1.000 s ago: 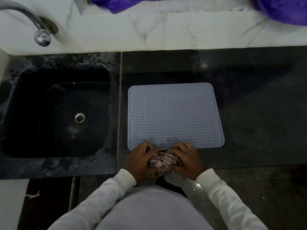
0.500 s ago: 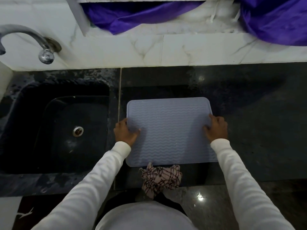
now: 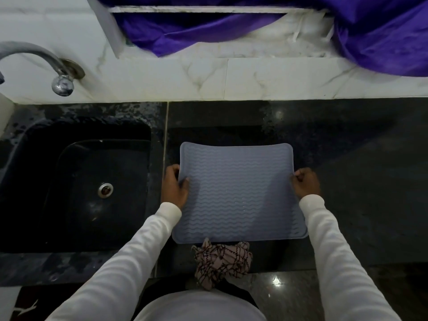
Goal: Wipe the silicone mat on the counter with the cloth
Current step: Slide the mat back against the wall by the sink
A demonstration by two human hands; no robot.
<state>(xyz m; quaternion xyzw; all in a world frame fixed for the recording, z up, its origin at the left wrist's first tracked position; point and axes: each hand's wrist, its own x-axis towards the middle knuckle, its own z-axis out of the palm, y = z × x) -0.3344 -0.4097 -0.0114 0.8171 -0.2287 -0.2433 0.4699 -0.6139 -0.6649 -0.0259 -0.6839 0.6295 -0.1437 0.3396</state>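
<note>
Wiping is not yet under way, as far as I am judging it: I am watching the one pale blue rectangular silicone mat with wavy ridges [image 3: 238, 193] being gripped at both side edges rather than rubbed, so the whole wipe looks left to do. Taking that mat as my landmark, the left hand [image 3: 174, 186] is pinching its left edge, thumb lying on top and fingers curling under, and the right hand [image 3: 305, 183] is closing on its right edge in the same way. The side edges are bowing inward at the hands, so I am reading the mat as being lifted or shifted off the dark polished stone counter [image 3: 361, 181], though I cannot tell how much of it is clear of the surface. The single crumpled pink cloth with dark line pattern [image 3: 222, 259] is lying just below the mat's near edge, touching or nearly touching it, and neither hand is holding it. Left of the mat I am counting one black sink basin [image 3: 76, 186] with one chrome tap [image 3: 46, 61] above it. Beyond the mat's far edge, purple fabric [image 3: 382, 38] is draping over the white marble ledge [image 3: 254, 77].
</note>
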